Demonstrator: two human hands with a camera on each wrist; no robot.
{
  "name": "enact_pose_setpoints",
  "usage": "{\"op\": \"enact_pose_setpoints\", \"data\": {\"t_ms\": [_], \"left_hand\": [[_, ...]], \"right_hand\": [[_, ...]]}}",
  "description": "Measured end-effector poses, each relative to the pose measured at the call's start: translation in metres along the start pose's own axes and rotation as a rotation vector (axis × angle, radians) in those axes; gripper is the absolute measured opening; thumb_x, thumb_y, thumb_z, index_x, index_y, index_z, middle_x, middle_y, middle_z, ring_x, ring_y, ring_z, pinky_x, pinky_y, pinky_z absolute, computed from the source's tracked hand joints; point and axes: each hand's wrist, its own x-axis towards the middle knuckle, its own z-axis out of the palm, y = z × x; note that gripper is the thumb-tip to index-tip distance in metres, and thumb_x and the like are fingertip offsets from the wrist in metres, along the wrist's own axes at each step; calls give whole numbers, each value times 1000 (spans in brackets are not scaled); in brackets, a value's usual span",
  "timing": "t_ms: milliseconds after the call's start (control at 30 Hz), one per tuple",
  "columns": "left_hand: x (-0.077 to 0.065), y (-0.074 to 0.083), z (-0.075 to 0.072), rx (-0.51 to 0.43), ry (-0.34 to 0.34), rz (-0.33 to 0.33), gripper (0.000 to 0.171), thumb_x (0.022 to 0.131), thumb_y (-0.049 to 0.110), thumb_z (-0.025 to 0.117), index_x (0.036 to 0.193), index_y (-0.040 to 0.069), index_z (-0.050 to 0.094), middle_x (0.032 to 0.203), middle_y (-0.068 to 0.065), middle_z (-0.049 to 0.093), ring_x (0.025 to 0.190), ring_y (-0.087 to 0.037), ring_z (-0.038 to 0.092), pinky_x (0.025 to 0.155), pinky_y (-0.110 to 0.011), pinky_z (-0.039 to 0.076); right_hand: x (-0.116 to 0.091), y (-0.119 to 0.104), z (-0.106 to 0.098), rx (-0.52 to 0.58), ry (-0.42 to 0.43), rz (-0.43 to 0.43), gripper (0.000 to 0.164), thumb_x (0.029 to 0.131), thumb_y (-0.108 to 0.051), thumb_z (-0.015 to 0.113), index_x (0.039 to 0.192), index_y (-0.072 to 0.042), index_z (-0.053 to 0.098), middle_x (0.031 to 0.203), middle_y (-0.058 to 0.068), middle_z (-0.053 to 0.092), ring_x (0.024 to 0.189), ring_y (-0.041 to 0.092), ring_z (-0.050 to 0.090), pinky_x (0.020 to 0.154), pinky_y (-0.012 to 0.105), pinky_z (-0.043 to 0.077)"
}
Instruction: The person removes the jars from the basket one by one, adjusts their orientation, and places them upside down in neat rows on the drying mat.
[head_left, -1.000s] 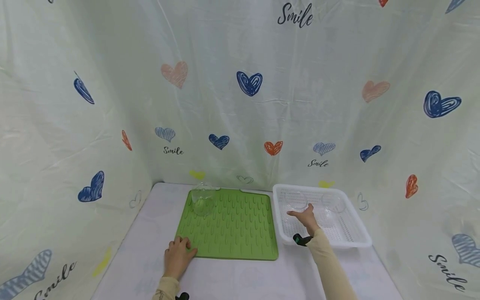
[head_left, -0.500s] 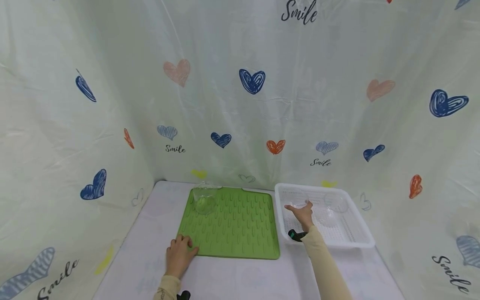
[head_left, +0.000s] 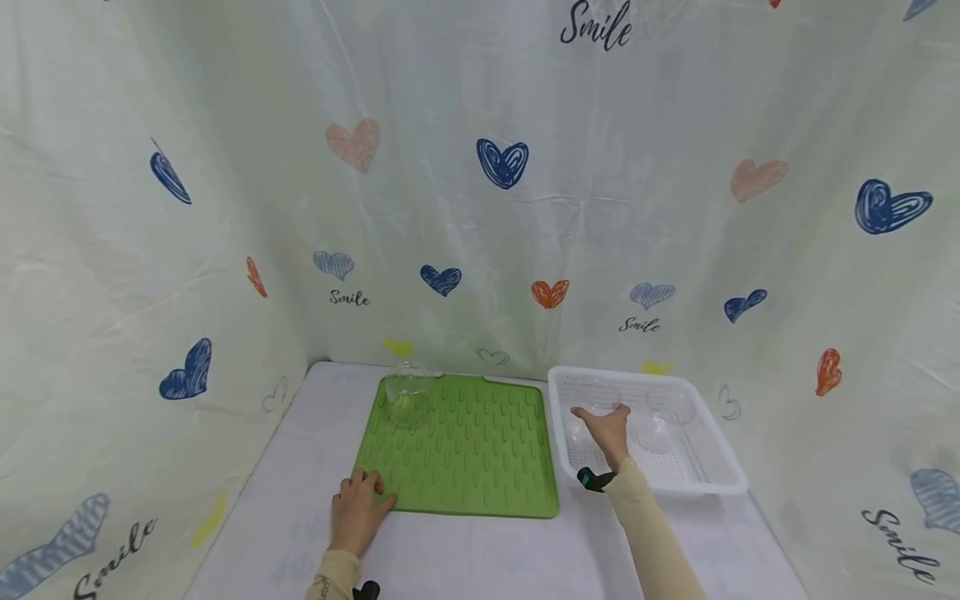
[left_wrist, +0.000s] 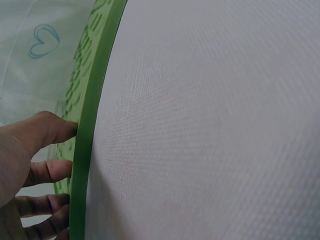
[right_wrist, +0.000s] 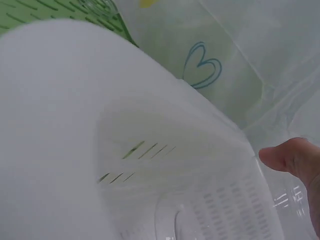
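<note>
My left hand (head_left: 357, 510) rests at the front left corner of a green ridged mat (head_left: 480, 450). In the left wrist view its thumb and bent fingertips touch the mat's edge. My right hand (head_left: 609, 433) reaches into a white perforated plastic basket (head_left: 705, 492), thumb and fingers spread wide at a clear round vessel (head_left: 596, 390) near the back wall. Only the thumb (right_wrist: 285, 156) shows in the right wrist view. Another clear vessel (head_left: 670, 406) sits to its right in the basket. A clear jug-like vessel (head_left: 408, 398) stands at the mat's back left.
Mat and basket lie side by side on a white-covered table (head_left: 480, 554). A pale curtain (head_left: 480, 225) printed with hearts and "Smile" hangs behind and along both sides. The basket's raised rim surrounds the two vessels inside.
My right hand has moved slightly farther back in the basket, closer to the vessel at its left. My left hand has stayed on the mat's corner. The head view has shifted a little.
</note>
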Motion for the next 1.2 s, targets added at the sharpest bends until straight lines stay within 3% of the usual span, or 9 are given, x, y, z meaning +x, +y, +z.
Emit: {"op": "enact_pose_setpoints", "data": {"t_ms": [200,533,767,967,1200], "left_hand": [[0,3,-3,5,4,-3,31,76,30,80,72,13,54,84,-6,49,78,-25,47,64,-41,41],[0,4,-6,10,-36,-5,31,77,28,79,74,11,55,84,-7,49,78,-25,46,63,-40,41],[0,5,-10,6,-54,6,31,78,29,77,74,10,54,84,-9,49,78,-26,48,64,-42,43],[0,13,-19,-13,-85,14,32,78,29,76,79,3,58,84,-13,50,79,-29,50,62,-45,45],[9,32,-28,-109,-102,19,43,79,26,76,103,-6,61,97,-20,59,87,-33,59,72,-49,52]], "right_hand": [[-13,-11,2,-25,35,-73,109,77,-34,80,146,-2,2,143,26,30,128,40,40,110,56,35],[-38,-35,6,-216,162,-186,109,74,-45,79,150,-8,10,142,24,37,120,47,47,95,63,42],[-52,-55,13,-282,242,-394,104,68,-37,84,146,-3,25,125,22,51,106,43,58,84,58,50],[-61,-70,18,-365,296,-587,99,63,-31,87,142,0,35,127,21,53,114,40,54,95,60,43],[-71,-83,21,-468,306,-804,95,60,-29,85,140,-2,39,131,18,52,120,37,49,102,59,35]]}}
